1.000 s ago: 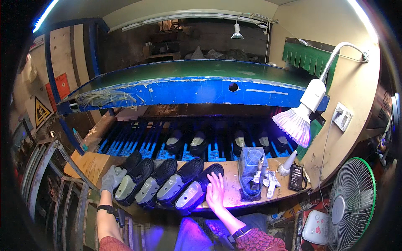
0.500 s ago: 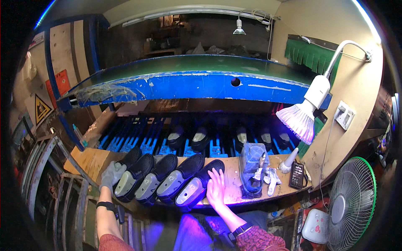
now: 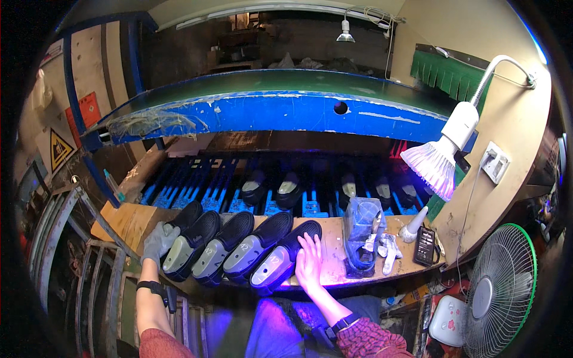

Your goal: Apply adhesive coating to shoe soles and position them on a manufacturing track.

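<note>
Several black shoes with grey lasts in them lie side by side on the wooden bench edge, heels toward me. My left hand [image 3: 159, 243], in a grey glove, is closed round the heel end of the leftmost shoe [image 3: 189, 214] and hides most of that part. At the row's other end my bare right hand [image 3: 308, 262] lies with outstretched fingers against the side of the rightmost shoe [image 3: 276, 267]. Between them are a second shoe [image 3: 179, 255], a third shoe [image 3: 210, 262] and another shoe [image 3: 243, 259], with dark marks on some lasts.
Behind the bench [image 3: 331, 253], more shoes [image 3: 289, 190] rest on a rack with blue bars [image 3: 313, 206]. A blue-edged shelf [image 3: 256, 113] spans above. Right of the row are a clear container [image 3: 363, 232], a white cone [image 3: 413, 227], a black device [image 3: 425, 246], a lamp [image 3: 436, 158] and a fan [image 3: 501, 292].
The view has shifted slightly, so the background sits a little differently. Both hands keep their places at the two ends of the shoe row.
</note>
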{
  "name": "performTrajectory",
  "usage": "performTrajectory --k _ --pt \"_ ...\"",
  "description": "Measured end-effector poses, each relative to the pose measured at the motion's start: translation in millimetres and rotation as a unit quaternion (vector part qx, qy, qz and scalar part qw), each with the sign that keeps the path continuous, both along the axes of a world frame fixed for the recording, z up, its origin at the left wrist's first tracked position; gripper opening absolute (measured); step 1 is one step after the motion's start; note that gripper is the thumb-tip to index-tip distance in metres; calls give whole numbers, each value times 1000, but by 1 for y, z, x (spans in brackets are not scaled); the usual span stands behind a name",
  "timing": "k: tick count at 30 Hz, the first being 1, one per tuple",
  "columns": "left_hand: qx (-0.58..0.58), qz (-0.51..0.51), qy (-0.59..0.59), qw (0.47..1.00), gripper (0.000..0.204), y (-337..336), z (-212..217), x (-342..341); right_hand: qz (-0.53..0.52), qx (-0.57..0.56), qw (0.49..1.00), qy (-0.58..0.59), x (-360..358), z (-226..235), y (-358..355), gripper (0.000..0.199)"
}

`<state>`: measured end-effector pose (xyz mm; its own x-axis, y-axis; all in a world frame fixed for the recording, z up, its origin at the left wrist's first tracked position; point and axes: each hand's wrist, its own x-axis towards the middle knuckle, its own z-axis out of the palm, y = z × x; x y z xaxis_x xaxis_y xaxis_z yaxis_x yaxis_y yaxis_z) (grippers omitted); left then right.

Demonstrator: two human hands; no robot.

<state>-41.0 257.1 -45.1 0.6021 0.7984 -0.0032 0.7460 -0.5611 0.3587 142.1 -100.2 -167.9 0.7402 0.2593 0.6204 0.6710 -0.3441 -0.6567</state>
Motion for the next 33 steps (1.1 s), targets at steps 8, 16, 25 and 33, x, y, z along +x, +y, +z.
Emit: performTrajectory --k 8,16,25,33 --pt "11 -2 -11 1000 75 -2 0 0 1 2 1000 2 0 -1 0 34" --pt "18 -8 -9 1000 76 6 -7 -1 4 9 1000 4 0 0 0 34" --pt "16 -2 -6 1000 74 2 -3 0 11 11 1000 16 0 0 0 34" --pt "17 -6 -8 1000 73 5 -6 0 9 14 1000 10 0 -1 1 35"
